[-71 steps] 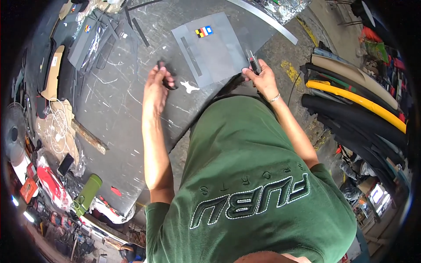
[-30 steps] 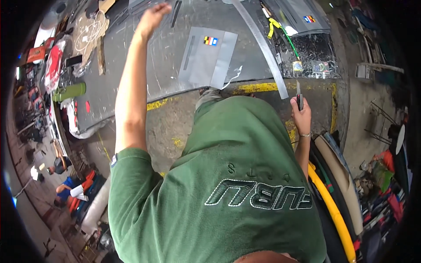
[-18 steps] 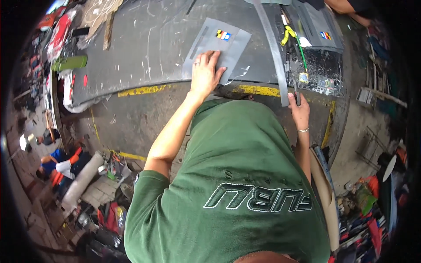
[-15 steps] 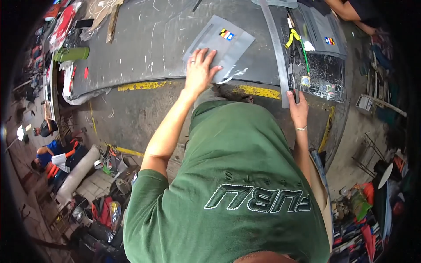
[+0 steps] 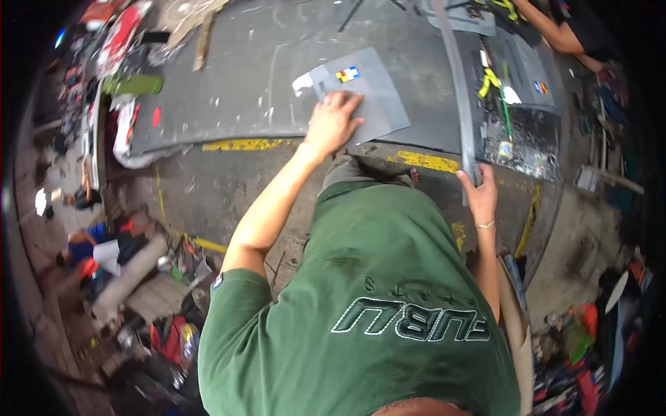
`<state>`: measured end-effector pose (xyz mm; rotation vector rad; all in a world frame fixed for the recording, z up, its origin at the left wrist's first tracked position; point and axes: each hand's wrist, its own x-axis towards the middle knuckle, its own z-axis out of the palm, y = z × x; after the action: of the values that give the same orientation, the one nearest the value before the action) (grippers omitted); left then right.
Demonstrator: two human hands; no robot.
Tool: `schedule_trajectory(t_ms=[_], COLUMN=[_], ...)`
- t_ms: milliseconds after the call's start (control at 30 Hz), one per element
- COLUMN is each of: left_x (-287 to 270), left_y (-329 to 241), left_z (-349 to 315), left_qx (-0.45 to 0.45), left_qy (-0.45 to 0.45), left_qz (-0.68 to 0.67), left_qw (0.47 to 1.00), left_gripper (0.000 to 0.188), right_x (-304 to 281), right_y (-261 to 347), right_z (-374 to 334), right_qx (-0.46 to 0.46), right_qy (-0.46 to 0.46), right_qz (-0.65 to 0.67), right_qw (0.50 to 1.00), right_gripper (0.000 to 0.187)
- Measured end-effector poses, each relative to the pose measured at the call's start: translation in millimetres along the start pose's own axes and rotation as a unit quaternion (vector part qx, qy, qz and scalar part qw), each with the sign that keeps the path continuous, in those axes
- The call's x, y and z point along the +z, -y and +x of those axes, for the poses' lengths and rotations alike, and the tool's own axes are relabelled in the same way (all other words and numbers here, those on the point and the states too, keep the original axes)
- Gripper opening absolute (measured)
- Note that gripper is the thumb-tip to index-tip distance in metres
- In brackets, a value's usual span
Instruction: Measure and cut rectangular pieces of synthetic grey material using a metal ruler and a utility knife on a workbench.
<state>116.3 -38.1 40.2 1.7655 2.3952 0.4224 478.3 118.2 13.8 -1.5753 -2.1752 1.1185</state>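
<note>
My left hand (image 5: 333,123) lies on a grey flexible sheet (image 5: 386,104) near the table's front edge, its fingers stretched out. The sheet bears a small multicoloured patch (image 5: 346,74), and a bright glare shows at its left corner. On the right, my right hand (image 5: 481,191) grips the near end of a long grey metal straightedge (image 5: 458,83), thumb on one side and fingers on the other. The straightedge runs away from me across the dark table and sticks out past the front edge.
Right of the straightedge lie another grey sheet with a patch (image 5: 540,87), a yellow-handled tool (image 5: 488,82) and a green rod (image 5: 508,119). A co-worker's arm (image 5: 555,31) reaches in at the far right. A green cylindrical case (image 5: 133,84) rests at the table's left.
The grey sheet has turned clockwise under my left hand. My right hand has come nearer to me with the straightedge, which now juts further past the table edge. The whole view has shifted slightly.
</note>
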Motion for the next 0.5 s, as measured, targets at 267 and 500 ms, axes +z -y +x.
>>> schedule_trajectory(t_ms=[267, 500], left_x=[-3, 8], left_y=[70, 88], left_z=[-14, 8], left_qx=[0.017, 0.103], left_qy=[0.045, 0.035], left_qz=[-0.029, -0.03], left_qw=[0.998, 0.994], left_gripper=[0.088, 0.091], right_x=[35, 69], right_y=[-3, 41], right_z=[-20, -41], right_qx=[0.077, 0.16], right_qy=[-0.047, -0.186], right_qz=[0.026, 0.127], right_qw=[0.996, 0.961], right_gripper=[0.052, 0.039])
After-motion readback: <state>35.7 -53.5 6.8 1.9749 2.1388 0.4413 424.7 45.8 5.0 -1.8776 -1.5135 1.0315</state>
